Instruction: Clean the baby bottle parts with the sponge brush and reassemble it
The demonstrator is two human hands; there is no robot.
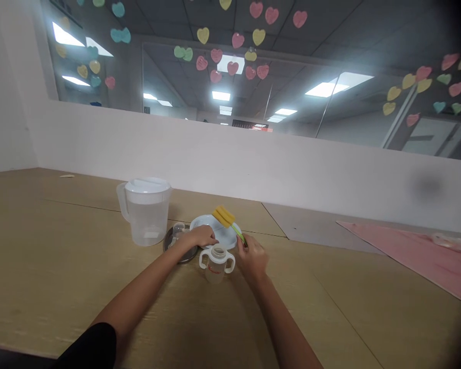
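My right hand is closed around the green handle of a bottle brush, its yellow sponge head pointing up and left above a pale plate or basin. My left hand reaches over the near left side of that basin, fingers curled down; whether they hold anything is hidden. Between my hands, nearer to me, a clear baby bottle with two white side handles stands upright, its mouth uncovered. Left of it, partly under my left forearm, a round metal tray carries small clear parts.
A lidded translucent pitcher stands left of the tray. Behind the wooden table runs a white wall below a window with heart-shaped notes. A pink sheet lies at the right.
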